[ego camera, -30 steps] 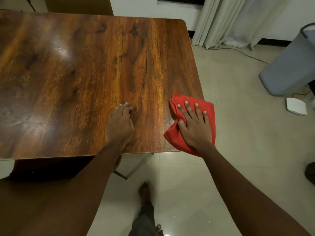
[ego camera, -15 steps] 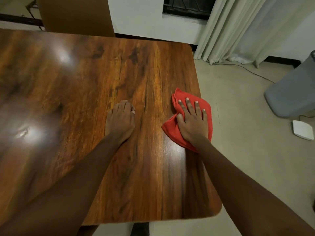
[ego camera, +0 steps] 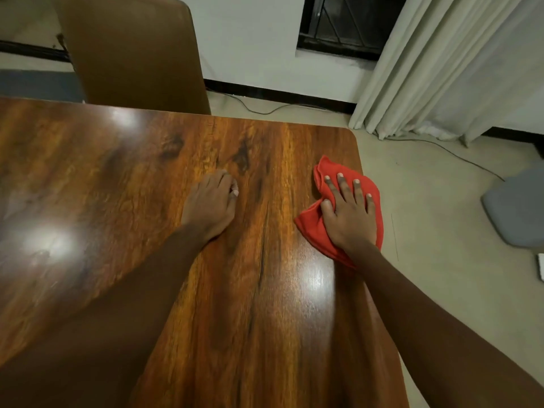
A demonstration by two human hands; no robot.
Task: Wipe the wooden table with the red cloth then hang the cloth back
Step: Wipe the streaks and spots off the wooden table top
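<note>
On the near stretch of the wooden surface (ego camera: 265,304), where the red cloth had lain a second before, we saw only glossy grain and our two forearms crossing it. Further out, our left hand (ego camera: 210,206) rested flat on the wood with its fingers together and relaxed. Its grip held nothing, and it seemed to serve only as a brace.

Well apart from it, to the right, our right hand (ego camera: 348,213) pressed the red cloth (ego camera: 312,231) down with straight, spread fingers. That grip was open too, a flat palm bearing on the fabric rather than closing round it. The cloth sat bunched at the right edge of the surface, near the far right corner.

A second earlier it had hung over the near right corner, so the stroke had run along the right edge from near to far. We judged the wiping to be in mid-course. The right strip had been covered, the wide left part showed no sign either way, and the hanging up was not yet begun.

Beyond the far edge stood a brown chair (ego camera: 132,51), and past it the pale curtain (ego camera: 441,63).
</note>
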